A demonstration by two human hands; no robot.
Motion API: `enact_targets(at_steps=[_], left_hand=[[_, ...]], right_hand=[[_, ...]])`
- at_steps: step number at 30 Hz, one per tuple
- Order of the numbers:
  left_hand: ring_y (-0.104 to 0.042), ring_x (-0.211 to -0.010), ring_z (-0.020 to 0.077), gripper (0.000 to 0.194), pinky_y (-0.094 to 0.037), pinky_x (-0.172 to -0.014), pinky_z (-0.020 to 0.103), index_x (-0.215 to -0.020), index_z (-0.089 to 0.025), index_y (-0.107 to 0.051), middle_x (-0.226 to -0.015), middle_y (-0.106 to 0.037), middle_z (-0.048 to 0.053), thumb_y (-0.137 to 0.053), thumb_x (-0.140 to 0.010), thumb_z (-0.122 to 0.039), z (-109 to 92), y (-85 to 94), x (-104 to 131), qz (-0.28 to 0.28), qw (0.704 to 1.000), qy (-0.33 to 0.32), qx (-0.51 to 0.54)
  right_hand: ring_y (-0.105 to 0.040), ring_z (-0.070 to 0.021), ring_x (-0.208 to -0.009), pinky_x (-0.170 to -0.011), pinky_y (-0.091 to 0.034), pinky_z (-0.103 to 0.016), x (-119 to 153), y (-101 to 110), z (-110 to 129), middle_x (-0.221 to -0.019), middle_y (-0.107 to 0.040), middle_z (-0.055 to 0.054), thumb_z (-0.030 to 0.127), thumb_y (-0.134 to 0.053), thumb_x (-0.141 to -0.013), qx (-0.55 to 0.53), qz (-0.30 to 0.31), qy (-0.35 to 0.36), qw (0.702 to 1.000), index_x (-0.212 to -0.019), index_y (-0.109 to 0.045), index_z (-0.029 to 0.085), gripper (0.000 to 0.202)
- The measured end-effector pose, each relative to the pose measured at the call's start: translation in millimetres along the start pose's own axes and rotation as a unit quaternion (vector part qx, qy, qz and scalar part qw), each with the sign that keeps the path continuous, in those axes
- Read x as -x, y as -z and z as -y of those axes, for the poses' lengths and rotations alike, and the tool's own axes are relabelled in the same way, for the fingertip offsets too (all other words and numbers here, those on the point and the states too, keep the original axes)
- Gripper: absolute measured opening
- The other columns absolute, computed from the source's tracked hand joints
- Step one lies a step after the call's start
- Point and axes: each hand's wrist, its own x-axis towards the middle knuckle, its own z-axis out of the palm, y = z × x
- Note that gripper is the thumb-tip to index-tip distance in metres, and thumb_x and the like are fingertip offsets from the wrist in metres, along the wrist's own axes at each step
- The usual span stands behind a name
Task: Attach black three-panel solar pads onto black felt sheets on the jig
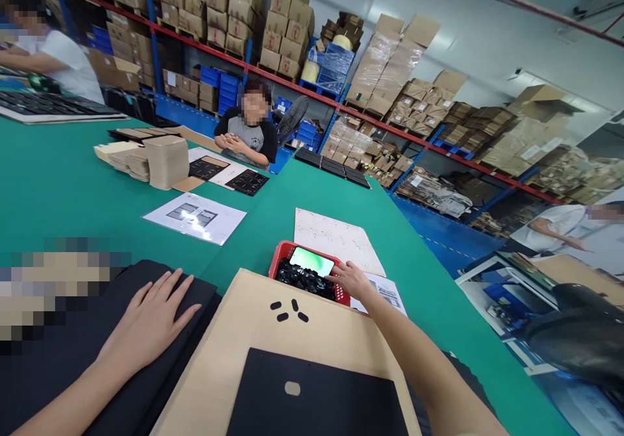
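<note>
At the red basket's right end: the right hand (353,280) reaches in palm down, fingers bent over the rim; its fingertips meet the small black pieces (302,280), but I cannot tell whether they pinch one.
On the dark sheets: the left hand (146,325) lies flat and wide, fingers spread and holding nothing, on the black sheets (63,377) beside the board.
Red basket (274,264): just beyond the board's far edge, heaped with those black pieces.
Tan board (209,364): in front of the person, carrying a black panel (316,403) with one oval opening, and four loose oval pieces (303,317) between panel and basket.
Likely slips: several pieces could come up together, since they lie jumbled; the loose four could scatter if the right forearm (414,358), which crosses the board's right side, dropped or swept inward; a push with the left palm could skew the sheets.
Phone (312,262): its lit screen faces up on the heap, covering the far part and blocking access there; a knock could make it slide.
Green table (263,221): beyond the basket lies a speckled white board (336,238); to the left, a laminated sheet (195,218) and a card stack (168,163).
Across the table: a co-worker (256,138) sits with hands clasped.
</note>
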Motion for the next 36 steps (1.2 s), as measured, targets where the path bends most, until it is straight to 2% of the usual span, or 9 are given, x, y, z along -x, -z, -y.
enact_targets(at_steps=[5,10,12,16,20,24,28,32,36], left_hand=[[-0.040,-0.130,0.0364,0.071,-0.031,-0.103,0.051,-0.127,-0.010,-0.056,-0.138,-0.049,0.019,-0.022,-0.086,-0.056,1.5,-1.4,-0.1,0.002,1.000,-0.003,0.018],[-0.039,-0.131,0.0361,0.070,-0.031,-0.103,0.050,-0.128,-0.010,-0.055,-0.138,-0.048,0.019,-0.025,-0.086,-0.056,2.6,-2.0,0.3,0.006,1.000,0.000,0.025],[-0.039,-0.131,0.0354,0.069,-0.031,-0.103,0.049,-0.128,-0.010,-0.055,-0.139,-0.047,0.018,-0.026,-0.086,-0.056,1.8,-0.4,0.4,0.013,1.000,0.001,0.019],[-0.039,-0.131,0.0345,0.068,-0.030,-0.104,0.050,-0.129,-0.010,-0.055,-0.139,-0.047,0.018,-0.026,-0.086,-0.054,-0.5,2.8,0.5,0.020,1.000,0.001,0.004],[-0.038,-0.132,0.0353,0.067,-0.030,-0.104,0.050,-0.130,-0.009,-0.054,-0.140,-0.047,0.019,-0.028,-0.086,-0.052,-1.2,3.9,0.4,0.026,1.000,0.002,0.007],[-0.036,-0.132,0.0360,0.066,-0.029,-0.104,0.050,-0.130,-0.008,-0.053,-0.140,-0.045,0.019,-0.030,-0.085,-0.051,-1.4,4.7,0.0,0.035,0.999,0.006,0.011],[-0.037,-0.132,0.0357,0.066,-0.028,-0.104,0.050,-0.131,-0.008,-0.053,-0.141,-0.044,0.019,-0.031,-0.085,-0.051,-3.0,6.9,-1.0,0.043,0.999,0.013,0.009],[-0.035,-0.134,0.0346,0.067,-0.028,-0.105,0.049,-0.132,-0.008,-0.052,-0.142,-0.043,0.019,-0.030,-0.084,-0.051,-4.4,10.2,-3.0,0.064,0.998,0.019,0.004],[-0.031,-0.136,0.0342,0.070,-0.027,-0.106,0.048,-0.134,-0.008,-0.049,-0.145,-0.039,0.019,-0.029,-0.084,-0.052,-6.3,14.2,-4.2,0.085,0.996,0.025,-0.004]], right_hand=[[-0.047,-0.0267,-0.107,-0.090,-0.031,-0.038,11.2,1.3,1.4,-0.116,-0.057,-0.010,0.007,-0.044,-0.088,-0.059,-0.022,-0.049,0.997,-0.124,-0.058,0.028,0.044],[-0.051,-0.0280,-0.102,-0.084,-0.037,-0.037,13.6,19.6,14.1,-0.105,-0.062,-0.012,0.015,-0.046,-0.090,-0.165,-0.065,-0.136,0.975,-0.101,-0.068,0.019,0.024],[-0.054,-0.0259,-0.098,-0.080,-0.039,-0.034,14.5,33.8,23.6,-0.100,-0.064,-0.010,0.020,-0.049,-0.091,-0.223,-0.085,-0.147,0.960,-0.094,-0.067,0.018,0.019],[-0.060,-0.0183,-0.084,-0.070,-0.043,-0.026,23.8,62.2,49.1,-0.090,-0.066,-0.005,0.019,-0.048,-0.089,-0.342,-0.109,-0.136,0.923,-0.087,-0.065,0.018,0.017],[-0.061,-0.0150,-0.077,-0.064,-0.044,-0.023,42.4,78.0,80.1,-0.086,-0.067,-0.001,0.017,-0.050,-0.086,-0.418,-0.112,-0.130,0.892,-0.086,-0.063,0.019,0.013],[-0.060,-0.0154,-0.076,-0.062,-0.042,-0.024,56.3,85.8,111.4,-0.085,-0.066,-0.001,0.020,-0.055,-0.083,-0.437,-0.108,-0.143,0.881,-0.084,-0.064,0.020,0.008],[-0.060,-0.0176,-0.083,-0.067,-0.040,-0.025,56.9,92.6,136.1,-0.092,-0.064,-0.004,0.018,-0.058,-0.082,-0.417,-0.106,-0.179,0.885,-0.087,-0.063,0.018,0.007],[-0.060,-0.0218,-0.090,-0.067,-0.038,-0.028,52.2,100.6,146.2,-0.096,-0.064,-0.007,0.013,-0.056,-0.081,-0.390,-0.086,-0.226,0.889,-0.085,-0.064,0.017,0.010],[-0.062,-0.0244,-0.087,-0.061,-0.037,-0.028,49.1,107.5,146.4,-0.089,-0.067,-0.008,0.011,-0.057,-0.078,-0.392,-0.052,-0.257,0.882,-0.080,-0.065,0.017,0.011]])
